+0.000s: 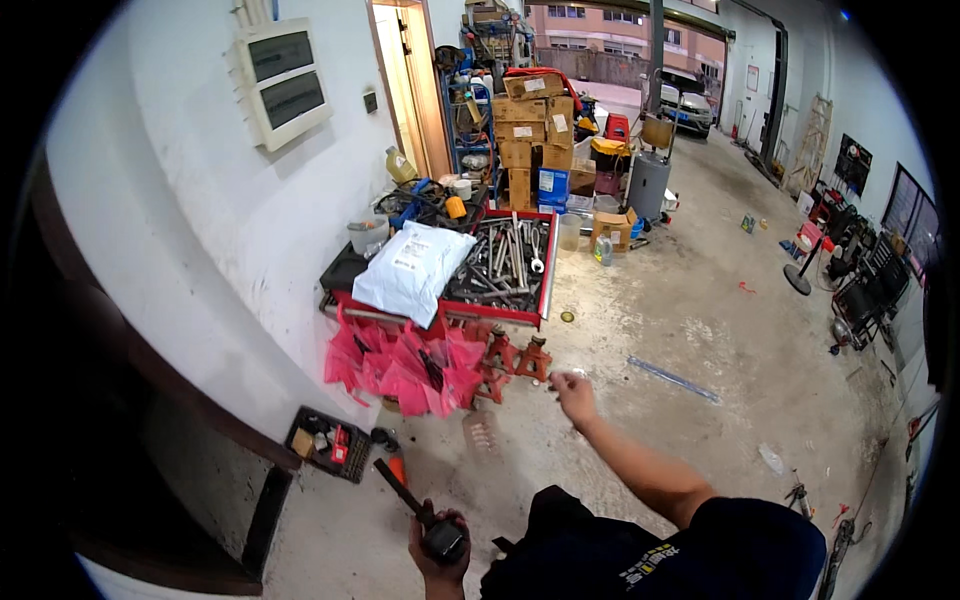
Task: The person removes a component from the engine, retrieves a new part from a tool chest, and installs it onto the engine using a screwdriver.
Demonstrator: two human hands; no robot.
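Note:
My left hand, low in the view, is closed round a black part with a rounded body and a long dark stem that points up and left. My right hand is stretched forward over the floor, its fingers curled together and slightly blurred. Something pale shows by its fingertips, too small to name. Left of that hand, a see-through plastic piece appears smeared above the floor. Red jack stands and a heap of pink plastic bags are just beyond my hands.
A red tool drawer full of wrenches carries a white parcel. A black crate of small parts stands by the wall at left. Stacked cardboard boxes are farther back. A thin bluish strip lies on the floor at right.

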